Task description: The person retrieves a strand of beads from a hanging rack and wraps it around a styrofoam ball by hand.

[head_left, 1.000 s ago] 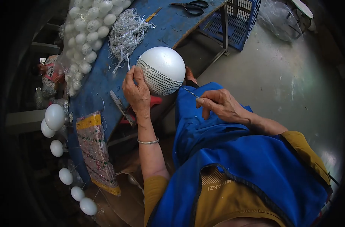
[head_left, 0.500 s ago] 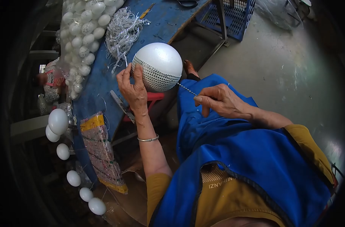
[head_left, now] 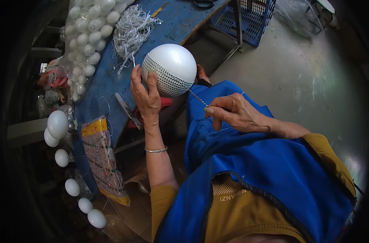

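A large white ball (head_left: pixel 174 60) has rows of small shiny beads round its lower left half. My left hand (head_left: pixel 147 95) holds the ball from the left, thumb and fingers against the beaded side. From the ball's lower right edge runs a short beaded strand (head_left: pixel 197 97), its end pinched between the thumb and forefinger of my right hand (head_left: pixel 232 112). A bundle of silvery strands (head_left: pixel 132 30) lies on the blue table just beyond my left hand.
The blue table (head_left: pixel 99 91) carries scissors (head_left: pixel 203 4), a clear bag of white balls (head_left: pixel 89 38), and a packet with yellow ends (head_left: pixel 105 162). Several white balls on sticks (head_left: pixel 57 124) stand at the left. A blue crate (head_left: pixel 249 20) is beyond; another person (head_left: pixel 55 79) is far left.
My right hand has moved slightly left, closer to the ball, still pinching the strand. The ball has shifted a little with my left hand, and the view has moved slightly.
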`<state>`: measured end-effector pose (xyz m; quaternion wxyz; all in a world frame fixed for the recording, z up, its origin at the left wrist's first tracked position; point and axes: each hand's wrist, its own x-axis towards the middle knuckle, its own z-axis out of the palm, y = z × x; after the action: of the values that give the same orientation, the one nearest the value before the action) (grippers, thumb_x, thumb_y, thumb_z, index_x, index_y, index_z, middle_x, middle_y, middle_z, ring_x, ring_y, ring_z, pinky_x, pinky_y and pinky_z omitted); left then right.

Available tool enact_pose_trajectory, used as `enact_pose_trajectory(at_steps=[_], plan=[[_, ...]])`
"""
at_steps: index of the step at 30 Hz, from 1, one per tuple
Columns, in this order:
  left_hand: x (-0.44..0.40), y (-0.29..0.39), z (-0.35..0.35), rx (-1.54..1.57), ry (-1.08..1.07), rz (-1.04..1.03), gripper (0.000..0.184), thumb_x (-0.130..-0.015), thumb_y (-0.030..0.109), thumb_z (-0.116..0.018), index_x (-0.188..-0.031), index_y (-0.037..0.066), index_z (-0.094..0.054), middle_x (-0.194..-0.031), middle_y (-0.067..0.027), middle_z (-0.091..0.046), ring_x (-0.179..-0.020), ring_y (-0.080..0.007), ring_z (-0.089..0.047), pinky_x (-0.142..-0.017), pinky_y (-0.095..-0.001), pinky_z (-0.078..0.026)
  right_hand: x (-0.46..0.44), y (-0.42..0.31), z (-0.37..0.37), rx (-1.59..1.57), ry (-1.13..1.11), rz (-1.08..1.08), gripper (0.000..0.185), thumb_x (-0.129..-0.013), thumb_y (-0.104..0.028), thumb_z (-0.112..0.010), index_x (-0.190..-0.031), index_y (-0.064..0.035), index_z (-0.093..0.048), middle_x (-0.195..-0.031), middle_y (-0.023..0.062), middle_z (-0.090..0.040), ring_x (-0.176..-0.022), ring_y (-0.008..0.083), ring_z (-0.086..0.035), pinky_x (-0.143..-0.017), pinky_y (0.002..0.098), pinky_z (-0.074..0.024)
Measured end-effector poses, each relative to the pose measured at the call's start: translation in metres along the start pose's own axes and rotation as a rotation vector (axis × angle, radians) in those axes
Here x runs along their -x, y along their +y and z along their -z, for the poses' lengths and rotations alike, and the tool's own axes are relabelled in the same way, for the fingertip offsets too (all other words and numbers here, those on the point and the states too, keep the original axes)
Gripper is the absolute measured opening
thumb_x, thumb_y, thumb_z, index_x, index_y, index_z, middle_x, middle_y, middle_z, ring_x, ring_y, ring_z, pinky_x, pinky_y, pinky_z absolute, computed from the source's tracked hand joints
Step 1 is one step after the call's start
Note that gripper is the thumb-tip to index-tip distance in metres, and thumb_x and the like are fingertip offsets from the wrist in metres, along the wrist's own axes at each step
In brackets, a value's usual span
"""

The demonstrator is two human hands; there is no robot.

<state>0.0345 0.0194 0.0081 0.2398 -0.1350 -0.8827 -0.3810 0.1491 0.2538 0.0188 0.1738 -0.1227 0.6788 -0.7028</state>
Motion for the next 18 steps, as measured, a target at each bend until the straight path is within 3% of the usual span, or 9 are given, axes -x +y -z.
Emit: enact_pose_trajectory(at_steps=[3, 5, 6, 12, 14, 18], plan=[[-0.008, -0.001, 0.003, 0.117, -0.116, 0.139, 0.049, -0.092, 0.038, -0.050, -0.122, -0.001, -0.051, -0.114, -0.0252, -0.052, -0.100, -0.0355, -0.053, -0.087, -0.0397, -0.042, -0.002, 0.000, 0.004, 0.007, 0.019, -0.013, 0.035, -0.093, -0.029, -0.050, -0.082, 0.0019, -0.062, -0.058, 0.0053, -0.062, -0.054, 0.0087, -0.052, -0.052, 0.0268, -0.0412], [-0.009, -0.002, 0.002, -0.138, -0.008, -0.095, 0.045, -0.093, 0.037, -0.050, -0.116, -0.001, -0.056, -0.108, -0.0221, -0.056, -0.097, -0.0317, -0.056, -0.086, -0.0381, -0.043, -0.005, 0.004, 0.007, 0.022, 0.026, -0.046, 0.036, -0.093, -0.029, -0.050, -0.082, 0.0018, -0.063, -0.058, 0.0054, -0.062, -0.054, 0.0087, -0.052, -0.052, 0.0266, -0.0410], [-0.008, -0.001, 0.001, -0.132, 0.000, -0.086, 0.045, -0.093, 0.037, -0.050, -0.116, -0.001, -0.056, -0.108, -0.0221, -0.056, -0.097, -0.0317, -0.056, -0.086, -0.0381, -0.043, -0.004, 0.005, 0.006, 0.021, 0.028, -0.064, 0.036, -0.093, -0.030, -0.050, -0.083, 0.0015, -0.063, -0.058, 0.0055, -0.062, -0.054, 0.0088, -0.052, -0.052, 0.0267, -0.0409], [-0.009, 0.010, -0.002, -0.025, -0.014, 0.145, 0.045, -0.094, 0.037, -0.047, -0.115, -0.001, -0.057, -0.105, -0.0203, -0.059, -0.095, -0.0300, -0.057, -0.089, -0.0384, -0.042, -0.014, 0.018, 0.006, 0.035, 0.024, -0.077, 0.039, -0.093, -0.034, -0.050, -0.083, 0.0007, -0.064, -0.059, 0.0057, -0.062, -0.054, 0.0089, -0.052, -0.052, 0.0272, -0.0407], [-0.005, 0.001, 0.000, -0.205, -0.023, -0.065, 0.049, -0.094, 0.041, -0.046, -0.116, -0.002, -0.056, -0.108, -0.0209, -0.059, -0.097, -0.0321, -0.056, -0.090, -0.0410, -0.040, -0.014, 0.020, 0.005, 0.036, 0.023, -0.083, 0.039, -0.093, -0.034, -0.050, -0.083, 0.0007, -0.064, -0.059, 0.0057, -0.063, -0.054, 0.0090, -0.052, -0.052, 0.0273, -0.0407], [-0.003, 0.001, -0.002, -0.116, -0.044, -0.049, 0.052, -0.093, 0.044, -0.045, -0.116, -0.002, -0.054, -0.109, -0.0230, -0.057, -0.099, -0.0345, -0.055, -0.090, -0.0423, -0.040, -0.013, 0.015, 0.004, 0.017, 0.015, -0.098, 0.039, -0.093, -0.035, -0.050, -0.084, 0.0007, -0.064, -0.060, 0.0065, -0.063, -0.057, 0.0109, -0.056, -0.055, 0.0275, -0.0434]])
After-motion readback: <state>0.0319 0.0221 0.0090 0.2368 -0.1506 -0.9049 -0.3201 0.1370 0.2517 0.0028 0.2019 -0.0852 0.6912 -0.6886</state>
